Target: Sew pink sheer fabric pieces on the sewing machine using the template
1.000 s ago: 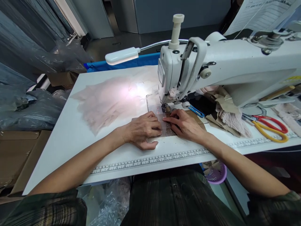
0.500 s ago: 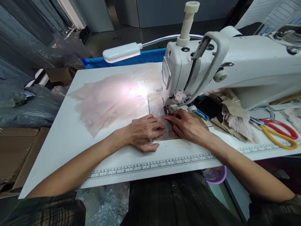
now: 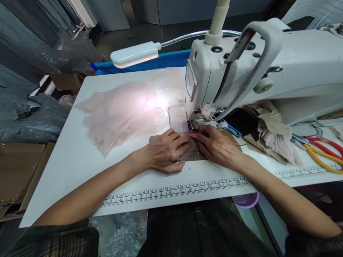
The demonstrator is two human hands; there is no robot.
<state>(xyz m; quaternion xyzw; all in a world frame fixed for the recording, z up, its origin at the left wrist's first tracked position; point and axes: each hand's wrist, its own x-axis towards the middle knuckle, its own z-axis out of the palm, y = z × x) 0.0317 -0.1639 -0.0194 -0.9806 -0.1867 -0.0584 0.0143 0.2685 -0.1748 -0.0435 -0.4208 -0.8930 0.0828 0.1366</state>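
My left hand (image 3: 168, 151) lies palm down on the table's front part, fingers somewhat bent and apart, pressing on thin sheer fabric (image 3: 194, 154). My right hand (image 3: 215, 147) rests on the fabric's right side, its index finger stretched toward the presser foot (image 3: 193, 125) and its thumb apart below. Between my hands the fabric runs up to the foot of the white sewing machine (image 3: 205, 71). A pale pink sheer heap (image 3: 120, 110) spreads out to the left. What lies beneath my palms is hidden.
A lamp (image 3: 135, 54) shines over the table. A black phone-like object (image 3: 240, 120), blue thread snips (image 3: 234, 130), brown paper and lace scraps (image 3: 278, 142), and scissors with red and yellow handles (image 3: 321, 157) lie to the right. A printed ruler (image 3: 171, 192) follows the front edge.
The camera view has shifted slightly, so the machine appears larger and nearer. Both hands stay by the presser foot in nearly the same pose; the left has edged slightly right.
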